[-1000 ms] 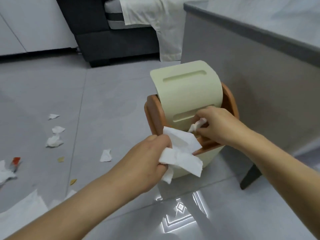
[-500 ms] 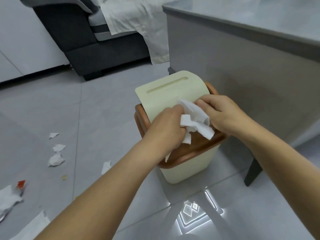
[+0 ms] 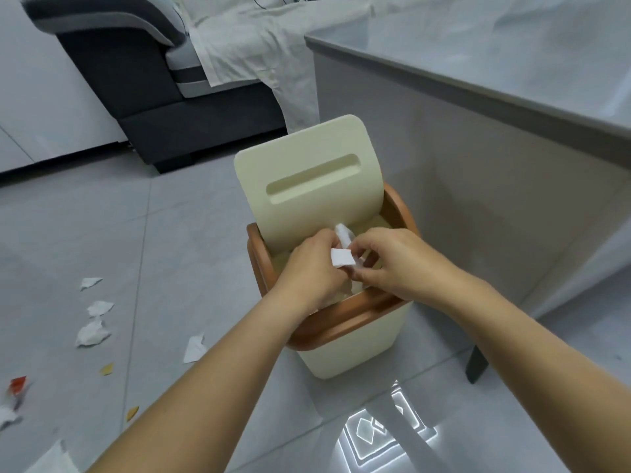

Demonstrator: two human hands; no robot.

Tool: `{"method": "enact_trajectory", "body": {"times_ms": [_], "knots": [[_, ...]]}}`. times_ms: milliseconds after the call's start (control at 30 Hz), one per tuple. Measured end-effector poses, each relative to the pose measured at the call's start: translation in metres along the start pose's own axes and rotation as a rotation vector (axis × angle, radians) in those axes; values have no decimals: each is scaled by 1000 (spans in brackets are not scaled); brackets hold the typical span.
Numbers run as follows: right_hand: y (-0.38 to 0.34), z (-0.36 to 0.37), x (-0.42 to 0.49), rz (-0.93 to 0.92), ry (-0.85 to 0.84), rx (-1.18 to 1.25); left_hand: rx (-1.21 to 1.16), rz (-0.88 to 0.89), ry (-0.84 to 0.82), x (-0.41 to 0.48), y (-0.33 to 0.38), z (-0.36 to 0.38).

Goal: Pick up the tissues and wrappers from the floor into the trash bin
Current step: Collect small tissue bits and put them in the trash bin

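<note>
The crumpled white tissue (image 3: 342, 258) sits between my two hands, right over the open mouth of the trash bin (image 3: 358, 346). My left hand (image 3: 312, 269) has its fingers curled round the tissue, and my right hand (image 3: 392, 264) pinches its other side with fingertips and thumb, so the hands meet above the bin's brown rim (image 3: 341, 324). The cream lid (image 3: 307, 186) stands tilted up behind my knuckles, its long recessed slot facing me. The bin stands on the grey tiled floor (image 3: 170, 233), just beside the pale side of a grey-topped table (image 3: 478, 83) on my right. To my left, well apart from the bin, more litter lies on the tiles: a torn white scrap (image 3: 194, 348) nearest, then a cluster of tissue pieces (image 3: 92, 332), two small yellow bits (image 3: 106, 369), and a red wrapper (image 3: 17, 385) at the frame's edge. Beyond the bin stands a dark sofa (image 3: 153, 97) with a white cloth (image 3: 256, 46) draped over it.
</note>
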State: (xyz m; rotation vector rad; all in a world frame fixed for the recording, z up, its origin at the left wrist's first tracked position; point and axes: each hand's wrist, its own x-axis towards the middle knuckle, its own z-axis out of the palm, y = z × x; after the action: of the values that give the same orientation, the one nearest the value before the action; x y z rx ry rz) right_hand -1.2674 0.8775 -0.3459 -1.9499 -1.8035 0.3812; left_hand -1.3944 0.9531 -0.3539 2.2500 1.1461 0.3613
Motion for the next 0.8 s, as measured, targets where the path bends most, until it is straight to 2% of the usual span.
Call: {"method": "enact_trajectory", "body": {"times_ms": [167, 300, 433, 600, 800], "knots": [[4, 5, 3, 25, -43, -102, 59, -17, -85, -4, 1, 0], [7, 6, 5, 44, -39, -80, 121, 21, -105, -10, 5, -5], [7, 3, 3, 42, -10, 24, 83, -7, -25, -16, 7, -16], [4, -4, -1, -17, 224, 118, -35, -3, 118, -31, 2, -36], [-13, -3, -2, -104, 212, 225, -206, 2, 196, -55, -9, -54]]}}
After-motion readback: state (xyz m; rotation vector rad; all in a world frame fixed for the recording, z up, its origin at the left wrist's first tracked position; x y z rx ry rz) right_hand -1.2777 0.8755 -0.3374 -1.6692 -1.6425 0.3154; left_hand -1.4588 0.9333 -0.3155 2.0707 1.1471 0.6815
